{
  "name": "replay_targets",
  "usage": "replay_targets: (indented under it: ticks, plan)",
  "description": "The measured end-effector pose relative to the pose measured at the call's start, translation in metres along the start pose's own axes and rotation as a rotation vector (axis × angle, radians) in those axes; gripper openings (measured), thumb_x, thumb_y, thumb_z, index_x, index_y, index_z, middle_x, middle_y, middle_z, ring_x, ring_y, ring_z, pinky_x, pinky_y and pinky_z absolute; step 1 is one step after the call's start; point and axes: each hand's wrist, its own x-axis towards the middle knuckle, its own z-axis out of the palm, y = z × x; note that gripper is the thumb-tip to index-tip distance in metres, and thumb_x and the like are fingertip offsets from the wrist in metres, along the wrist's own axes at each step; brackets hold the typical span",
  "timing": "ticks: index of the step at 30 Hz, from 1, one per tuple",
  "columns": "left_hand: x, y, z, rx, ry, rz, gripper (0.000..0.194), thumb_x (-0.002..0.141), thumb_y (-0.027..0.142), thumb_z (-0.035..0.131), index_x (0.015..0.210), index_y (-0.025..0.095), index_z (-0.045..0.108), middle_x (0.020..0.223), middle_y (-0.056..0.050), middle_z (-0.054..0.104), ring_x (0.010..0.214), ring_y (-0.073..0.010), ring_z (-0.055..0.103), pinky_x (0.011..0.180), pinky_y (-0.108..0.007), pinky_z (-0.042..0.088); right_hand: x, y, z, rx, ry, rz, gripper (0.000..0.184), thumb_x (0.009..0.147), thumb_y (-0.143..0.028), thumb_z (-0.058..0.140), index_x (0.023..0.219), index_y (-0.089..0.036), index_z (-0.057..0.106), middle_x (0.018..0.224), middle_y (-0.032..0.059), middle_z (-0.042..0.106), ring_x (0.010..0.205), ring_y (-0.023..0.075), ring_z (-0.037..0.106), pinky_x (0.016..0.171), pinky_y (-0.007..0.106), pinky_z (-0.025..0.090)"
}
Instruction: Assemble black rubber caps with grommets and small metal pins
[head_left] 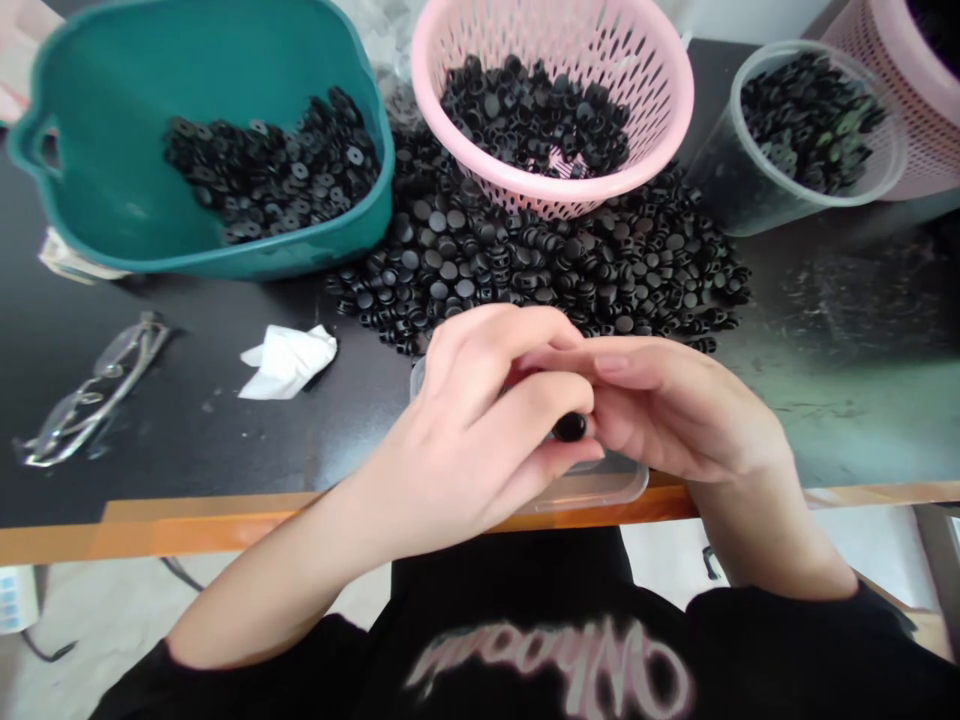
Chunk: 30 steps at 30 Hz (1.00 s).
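In front of my chest both hands meet, just above a clear plastic container (634, 487) at the table's front edge. Thumb and forefinger of my left hand (472, 430) are pinched around a small black round-capped plastic piece (571, 427). My right hand (675, 405) is curled against the left one, its thumb stretched over the left fingers. Its other fingertips are hidden, so whatever it grips cannot be seen. Right behind the hands spreads a loose pile of similar black pieces (555, 270).
A pink basket (679, 110) of black parts stands over the pile. To its left is a teal tub (97, 160) with flat black discs; to its right, a clear tub (742, 190) of small dark parts. Glasses (97, 390) and a crumpled tissue (289, 360) lie at left.
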Motion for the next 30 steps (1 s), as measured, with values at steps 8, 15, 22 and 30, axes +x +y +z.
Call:
replay_targets:
  ticks: [8, 15, 22, 30]
  plan:
    - [-0.003, -0.002, -0.013, -0.307, 0.199, -0.23, 0.03, 0.092, 0.011, 0.069, 0.114, 0.031, 0.066, 0.111, 0.0, 0.068, 0.101, -0.0176, 0.067, 0.087, -0.037, 0.061, 0.007, 0.008, -0.001, 0.114, 0.018, -0.026, 0.021, 0.099, -0.008, 0.06, 0.107, -0.016, 0.078, 0.103, 0.0029, 0.081, 0.098, 0.011, 0.078, 0.096, 0.021, 0.061]
    - [-0.005, -0.002, -0.017, -0.358, 0.176, -0.319, 0.035, 0.094, 0.006, 0.065, 0.12, 0.03, 0.073, 0.119, 0.002, 0.068, 0.097, -0.0125, 0.068, 0.073, -0.022, 0.061, 0.008, 0.01, -0.004, 0.086, -0.002, -0.055, 0.013, 0.095, -0.013, 0.069, 0.105, -0.017, 0.076, 0.098, 0.0022, 0.08, 0.088, 0.0127, 0.079, 0.084, 0.022, 0.065]
    - [-0.004, 0.002, -0.016, -0.441, 0.04, -0.385, 0.041, 0.093, 0.005, 0.066, 0.122, 0.034, 0.074, 0.12, 0.0, 0.068, 0.107, -0.0126, 0.068, 0.081, -0.016, 0.062, 0.009, 0.009, -0.004, 0.005, 0.162, -0.27, 0.021, 0.083, -0.008, 0.078, 0.097, -0.024, 0.081, 0.094, -0.0029, 0.079, 0.079, 0.0065, 0.073, 0.076, 0.016, 0.061]
    - [-0.007, 0.003, -0.01, -0.323, 0.1, -0.403, 0.038, 0.094, 0.012, 0.068, 0.128, 0.028, 0.067, 0.111, -0.001, 0.074, 0.094, -0.0148, 0.072, 0.086, -0.027, 0.064, 0.001, 0.015, 0.001, -0.335, 0.298, -0.394, 0.019, 0.09, -0.017, 0.077, 0.107, -0.026, 0.079, 0.092, -0.0007, 0.079, 0.085, 0.0133, 0.077, 0.085, 0.027, 0.065]
